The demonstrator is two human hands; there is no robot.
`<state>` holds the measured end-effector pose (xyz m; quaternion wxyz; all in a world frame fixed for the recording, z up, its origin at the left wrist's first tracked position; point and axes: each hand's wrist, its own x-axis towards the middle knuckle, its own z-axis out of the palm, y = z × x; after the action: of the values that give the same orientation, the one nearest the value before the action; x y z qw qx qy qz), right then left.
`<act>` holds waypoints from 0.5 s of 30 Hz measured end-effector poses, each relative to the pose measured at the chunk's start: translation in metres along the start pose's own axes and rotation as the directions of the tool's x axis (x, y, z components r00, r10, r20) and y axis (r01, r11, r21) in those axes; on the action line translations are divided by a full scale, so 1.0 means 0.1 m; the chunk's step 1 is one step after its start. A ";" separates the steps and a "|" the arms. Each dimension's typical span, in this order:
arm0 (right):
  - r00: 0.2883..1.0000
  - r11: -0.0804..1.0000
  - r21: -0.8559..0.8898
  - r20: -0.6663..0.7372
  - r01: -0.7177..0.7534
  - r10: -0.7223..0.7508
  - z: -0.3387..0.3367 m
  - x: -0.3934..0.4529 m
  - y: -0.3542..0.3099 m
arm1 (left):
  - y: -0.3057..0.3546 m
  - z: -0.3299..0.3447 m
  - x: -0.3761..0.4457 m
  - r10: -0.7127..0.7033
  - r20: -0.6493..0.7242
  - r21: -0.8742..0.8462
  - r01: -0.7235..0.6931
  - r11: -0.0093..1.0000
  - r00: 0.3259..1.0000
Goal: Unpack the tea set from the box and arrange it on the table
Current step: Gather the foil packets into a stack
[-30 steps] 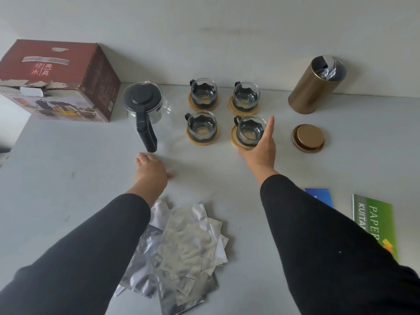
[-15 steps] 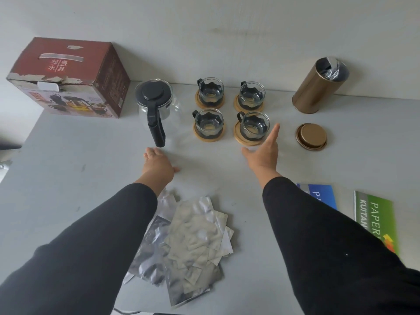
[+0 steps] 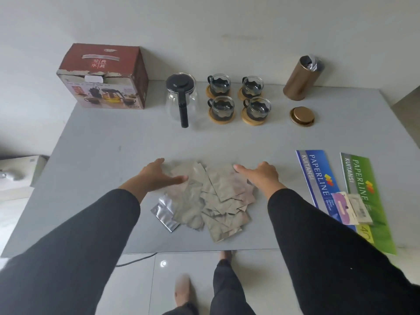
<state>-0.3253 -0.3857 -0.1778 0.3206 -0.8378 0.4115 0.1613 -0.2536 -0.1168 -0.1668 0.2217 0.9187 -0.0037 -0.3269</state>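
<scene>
Withdrawn from the cups since a second ago: left hand (image 3: 159,176) and right hand (image 3: 261,176), now laid on the far edge of the foil sachet pile (image 3: 211,198) at the table's (image 3: 91,155) near side. Fingers of both straight, fairly close together, pressing flat on foil; nothing pinched.

Count, back row along the wall, left to right:
- 1 red box (image 3: 102,76), standing closed.
- 1 glass teapot (image 3: 181,98), black lid on, handle toward camera.
- 4 glass cups (image 3: 238,96) in a two-by-two block, each on 1 wooden coaster (image 3: 221,118); 4 coasters.
- 1 gold canister (image 3: 301,79), open, foil showing at the mouth.
- 1 gold lid (image 3: 301,115), flat, just in front of the canister.

Right side: 2 receipt books, 1 blue (image 3: 316,176), 1 green (image 3: 368,201), with 2 small cards (image 3: 351,208) across them.

Sachets overlapped; exact number cannot be told.
</scene>
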 end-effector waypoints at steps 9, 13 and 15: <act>0.998 0.970 -0.242 0.058 0.014 0.000 0.38 -0.65 -0.07 | 0.13 0.67 -0.48 -0.141 -0.064 -0.172 0.128 0.977 0.988; 0.997 0.979 -0.203 0.077 -0.001 0.017 0.66 -0.80 -0.19 | 0.30 0.78 -0.56 -0.179 -0.031 -0.274 0.163 0.948 0.983; 0.997 0.993 -0.112 0.056 -0.038 0.045 0.79 -0.80 -0.20 | 0.31 0.83 -0.56 -0.195 -0.038 -0.343 0.171 0.924 0.980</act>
<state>-0.3583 -0.2768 -0.1856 0.2821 -0.8405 0.4097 0.2148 -0.3432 -0.1701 -0.1770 0.3445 0.8744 0.1462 -0.3089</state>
